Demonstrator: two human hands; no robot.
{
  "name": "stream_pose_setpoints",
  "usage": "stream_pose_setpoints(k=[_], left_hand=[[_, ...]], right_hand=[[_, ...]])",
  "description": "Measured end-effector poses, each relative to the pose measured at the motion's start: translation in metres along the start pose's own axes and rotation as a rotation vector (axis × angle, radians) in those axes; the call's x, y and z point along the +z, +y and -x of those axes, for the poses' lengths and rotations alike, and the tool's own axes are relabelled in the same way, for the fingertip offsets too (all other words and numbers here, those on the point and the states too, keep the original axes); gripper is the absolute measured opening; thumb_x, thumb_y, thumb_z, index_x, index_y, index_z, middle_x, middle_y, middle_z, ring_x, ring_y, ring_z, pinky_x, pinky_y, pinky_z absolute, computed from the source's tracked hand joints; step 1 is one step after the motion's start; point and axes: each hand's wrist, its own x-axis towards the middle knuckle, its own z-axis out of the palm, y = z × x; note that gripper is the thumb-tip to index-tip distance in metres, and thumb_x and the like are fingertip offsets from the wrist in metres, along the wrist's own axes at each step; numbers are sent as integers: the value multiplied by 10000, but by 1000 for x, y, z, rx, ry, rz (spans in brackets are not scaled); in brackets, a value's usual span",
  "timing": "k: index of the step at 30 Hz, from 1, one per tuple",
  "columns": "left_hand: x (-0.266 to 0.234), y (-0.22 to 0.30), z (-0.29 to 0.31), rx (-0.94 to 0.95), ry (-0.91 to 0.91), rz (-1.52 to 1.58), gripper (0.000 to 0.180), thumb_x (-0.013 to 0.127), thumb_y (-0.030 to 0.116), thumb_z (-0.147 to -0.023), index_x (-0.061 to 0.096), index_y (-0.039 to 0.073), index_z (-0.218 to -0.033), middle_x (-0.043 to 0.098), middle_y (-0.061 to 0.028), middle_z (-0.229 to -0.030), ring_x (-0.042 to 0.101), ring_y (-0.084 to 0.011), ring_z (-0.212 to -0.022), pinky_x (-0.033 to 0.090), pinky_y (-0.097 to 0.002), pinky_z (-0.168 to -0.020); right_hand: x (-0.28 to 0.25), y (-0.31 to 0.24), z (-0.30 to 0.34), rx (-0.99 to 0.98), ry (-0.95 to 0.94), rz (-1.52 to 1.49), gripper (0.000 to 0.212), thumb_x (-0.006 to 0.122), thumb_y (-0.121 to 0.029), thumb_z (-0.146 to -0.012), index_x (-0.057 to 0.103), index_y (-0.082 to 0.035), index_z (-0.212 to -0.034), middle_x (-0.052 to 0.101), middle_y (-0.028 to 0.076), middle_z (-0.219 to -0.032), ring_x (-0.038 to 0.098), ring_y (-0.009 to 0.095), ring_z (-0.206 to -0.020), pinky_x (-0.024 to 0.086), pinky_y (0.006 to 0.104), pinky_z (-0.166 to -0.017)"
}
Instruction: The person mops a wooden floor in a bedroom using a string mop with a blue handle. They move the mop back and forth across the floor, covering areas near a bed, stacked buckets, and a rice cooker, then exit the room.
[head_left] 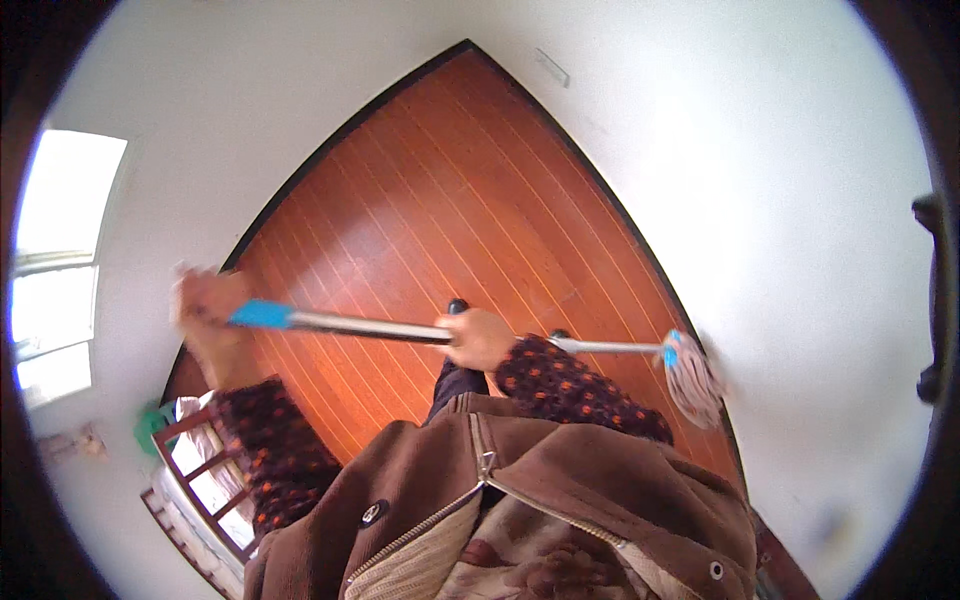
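A string mop (694, 380) with a pale pinkish head and a light-blue collar lies against the foot of the right wall. Its silver handle (360, 326) runs across in front of me to a blue grip at the left end. My left hand (212, 305) is closed round that blue end, a little smeared by motion. Around the middle of the pole my right hand (478, 338) is wrapped, and its sleeve hides part of the handle behind it. Below the right hand shows one dark shoe tip (457, 306).
Reddish wooden floor (430, 190) narrows to a corner between white walls edged by a dark skirting board (330, 133). At lower left stands a wooden bed frame (205, 465) with a green item (152, 430) beside it. A bright window (65, 230) is on the left.
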Motion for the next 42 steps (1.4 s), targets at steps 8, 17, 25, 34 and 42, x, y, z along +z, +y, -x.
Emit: stream_pose_setpoints(k=[8,17,25,34,42], left_hand=[[-95,250,107,423,-287,44,438,400,271,-999,281,200,-583,364,40,-512,321,-49,-494,325,-265,-551],[-54,59,-12,562,-136,-681,280,457,21,-789,314,54,-551,370,-52,-518,326,-169,-481,336,-346,-537],[-33,125,-73,482,242,-383,454,394,183,-981,206,164,-568,205,16,-510,201,-113,-482,308,-319,-603],[-6,156,-58,190,152,-235,497,432,201,-988,249,183,-525,246,20,-464,235,-109,-413,268,-295,-496],[-8,-90,36,-480,411,67,390,554,260,-910,396,164,-566,365,5,-474,366,-147,-430,305,-334,-434]], right_hand=[[81,-163,-200,-721,185,120,130,584,-213,-809,560,-87,-787,607,125,-707,626,331,-663,485,449,-558],[138,-61,-432,-526,409,94,140,705,-234,-764,615,-129,-737,625,71,-751,604,289,-810,459,438,-772],[113,-103,-420,-439,412,37,214,676,-261,-788,620,-91,-669,649,135,-693,639,345,-694,496,447,-664],[93,-72,-225,-327,333,-38,296,701,-315,-773,559,-69,-689,582,166,-611,601,371,-610,450,449,-541],[92,67,-8,413,-138,228,320,660,-399,-820,691,-81,-804,659,169,-729,650,345,-682,500,424,-621]])
